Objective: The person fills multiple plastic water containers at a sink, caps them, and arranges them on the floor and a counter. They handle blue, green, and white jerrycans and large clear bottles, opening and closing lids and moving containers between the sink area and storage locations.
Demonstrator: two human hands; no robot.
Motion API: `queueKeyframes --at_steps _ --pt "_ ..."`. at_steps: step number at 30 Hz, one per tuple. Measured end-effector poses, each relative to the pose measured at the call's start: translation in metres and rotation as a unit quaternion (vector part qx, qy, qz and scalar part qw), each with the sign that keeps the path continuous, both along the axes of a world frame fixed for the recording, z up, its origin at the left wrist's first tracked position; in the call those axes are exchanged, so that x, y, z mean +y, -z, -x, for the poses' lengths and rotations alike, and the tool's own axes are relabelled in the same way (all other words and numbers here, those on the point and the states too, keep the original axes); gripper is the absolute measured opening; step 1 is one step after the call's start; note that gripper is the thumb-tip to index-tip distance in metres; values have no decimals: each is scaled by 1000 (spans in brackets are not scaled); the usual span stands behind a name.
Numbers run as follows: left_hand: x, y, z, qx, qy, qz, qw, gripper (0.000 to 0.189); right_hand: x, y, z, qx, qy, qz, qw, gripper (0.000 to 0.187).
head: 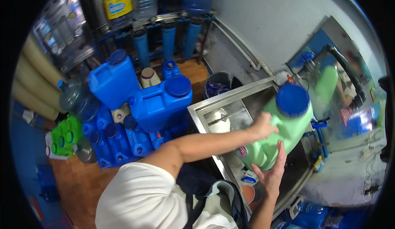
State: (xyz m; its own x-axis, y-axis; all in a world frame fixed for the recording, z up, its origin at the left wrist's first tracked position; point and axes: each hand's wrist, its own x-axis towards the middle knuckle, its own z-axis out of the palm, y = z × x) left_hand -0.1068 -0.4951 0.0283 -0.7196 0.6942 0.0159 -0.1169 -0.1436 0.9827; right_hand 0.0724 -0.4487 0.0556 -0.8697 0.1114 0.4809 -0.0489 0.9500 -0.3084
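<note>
A light-green plastic water jug (293, 130) with a wide dark-blue screw cap (292, 100) is held tilted above a stainless-steel sink (197, 111). A smaller spout with a pink-and-white ring (242, 152) points toward my body. My left hand (264, 126) reaches across and grips the jug by its handle. Lower down, my right hand (273, 169) cups the near lower side, thumb and fingers spread against the plastic. Below the jug, a blue-and-white packet (249, 178) and an orange-brown cup or bowl (247, 194) lie along the sink's near side.
Several blue jerrycans (157, 111) crowd the floor at left, with green containers (66, 135) beyond. A lined black bin (222, 84) stands behind the sink. Blue filter housings (168, 42) hang under a metal rack. A mirror (339, 84) and dark pipe (347, 62) are at right.
</note>
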Motion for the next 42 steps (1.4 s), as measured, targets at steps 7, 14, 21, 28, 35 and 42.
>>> queueKeyframes --at_steps 7,14,21,28,35,42 --pt "76 120 -65 -48 74 215 972 28 9 84 -37 -166 88 220 957 128" --pt "55 120 -34 190 164 232 940 37 8 119 -34 -187 126 321 920 127" --pt "-118 55 109 369 -64 58 925 33 25 129 -8 -150 121 261 946 128" --pt "-394 59 208 271 -274 275 880 26 52 106 41 -228 248 50 940 122" --pt "-569 85 286 169 -556 510 634 23 -85 72 174 -40 -54 207 976 37" --pt "-614 123 358 218 -454 679 534 39 -278 129 282 -430 -51 746 507 78"
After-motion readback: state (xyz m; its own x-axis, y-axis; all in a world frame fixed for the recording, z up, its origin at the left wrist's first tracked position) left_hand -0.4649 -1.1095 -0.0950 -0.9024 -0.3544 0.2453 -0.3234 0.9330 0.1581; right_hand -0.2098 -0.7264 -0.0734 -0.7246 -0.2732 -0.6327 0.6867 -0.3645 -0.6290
